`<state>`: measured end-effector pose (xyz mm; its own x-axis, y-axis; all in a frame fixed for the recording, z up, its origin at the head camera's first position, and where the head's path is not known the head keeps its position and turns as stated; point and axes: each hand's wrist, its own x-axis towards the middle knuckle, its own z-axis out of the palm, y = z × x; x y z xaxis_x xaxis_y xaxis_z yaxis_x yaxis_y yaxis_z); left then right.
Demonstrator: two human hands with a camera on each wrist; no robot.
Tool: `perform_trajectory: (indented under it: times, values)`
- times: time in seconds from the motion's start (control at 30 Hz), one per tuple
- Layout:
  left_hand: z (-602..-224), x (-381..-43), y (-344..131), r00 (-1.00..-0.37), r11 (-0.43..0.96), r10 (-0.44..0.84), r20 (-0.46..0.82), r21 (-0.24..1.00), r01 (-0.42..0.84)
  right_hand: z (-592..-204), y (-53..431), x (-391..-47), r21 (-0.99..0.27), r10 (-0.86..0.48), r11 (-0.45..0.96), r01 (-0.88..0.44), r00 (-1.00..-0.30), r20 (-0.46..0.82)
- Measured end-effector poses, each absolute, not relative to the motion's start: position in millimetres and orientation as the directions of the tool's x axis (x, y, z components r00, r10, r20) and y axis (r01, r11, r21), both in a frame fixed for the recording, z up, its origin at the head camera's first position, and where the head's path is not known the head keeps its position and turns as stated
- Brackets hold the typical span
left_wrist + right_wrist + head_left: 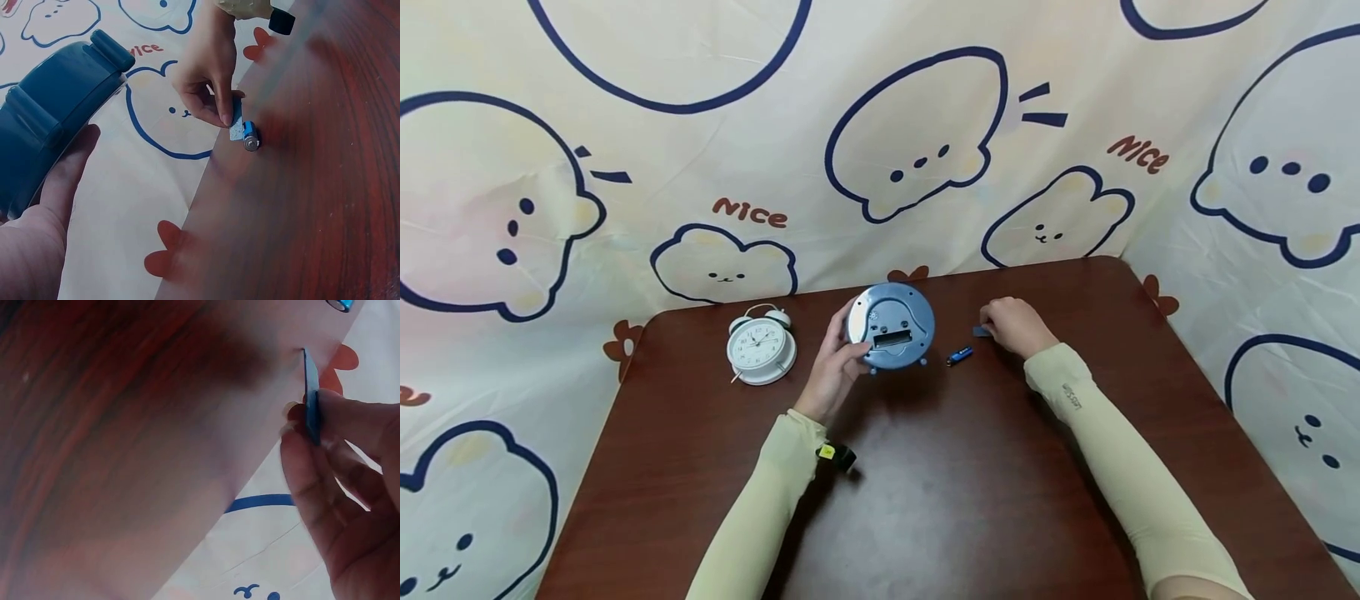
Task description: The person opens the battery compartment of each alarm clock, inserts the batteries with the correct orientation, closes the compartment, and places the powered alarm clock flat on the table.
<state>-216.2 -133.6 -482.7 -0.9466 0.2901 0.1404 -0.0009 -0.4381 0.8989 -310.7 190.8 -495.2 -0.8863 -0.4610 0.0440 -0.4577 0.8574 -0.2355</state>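
Note:
A round blue clock [895, 302] is gripped at its left side by my left hand [833, 373], thumb on the back and fingers around the edge. Its back faces me, showing small knobs and an uncovered, vacant battery compartment [892, 339]. Over the table's far right part, my right hand [1021, 327] pinches a thin blue battery cover [310, 406] between thumb and fingers. A blue battery [959, 356] lies on the table between the clock and the right hand. In the left wrist view, the clock's blue casing [59, 103] fills the left side.
To the left, a white twin-bell alarm clock [758, 346] stands on the dark brown table [940, 500]. A cloth printed with cartoon animals [917, 108] hangs behind and beside the table. A small black device [842, 457] is strapped at the left wrist.

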Motion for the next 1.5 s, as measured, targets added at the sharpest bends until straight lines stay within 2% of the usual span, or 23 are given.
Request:
perform_trajectory:
  times: [0.23,0.83,1.1,1.3,1.5]
  values:
    - [-481.2,-216.3,-134.0,-0.942,-0.418,0.308,0.131,0.908,-0.011,-499.1,188.4,-311.6,-0.173,-0.439,0.882,-0.439,-0.897,0.041]
    - [-479.3,-214.9,-134.6,-0.941,-0.423,0.306,0.143,0.906,0.000,-501.7,190.7,-314.1,-0.170,-0.439,0.881,-0.442,-0.897,0.056]
    - [-477.8,-214.7,-135.1,-0.943,-0.424,0.303,0.138,0.906,-0.003,-491.8,180.6,-305.1,-0.261,-0.510,0.820,-0.509,-0.857,0.072]
    - [-477.6,-215.2,-134.2,-0.941,-0.422,0.309,0.141,0.907,-0.003,-488.5,171.0,-297.6,-0.375,-0.568,0.769,-0.518,-0.822,-0.030]
    - [-478.1,-215.6,-133.5,-0.942,-0.422,0.307,0.135,0.907,-0.008,-495.1,167.8,-292.2,-0.385,-0.648,0.727,-0.568,-0.754,-0.112]
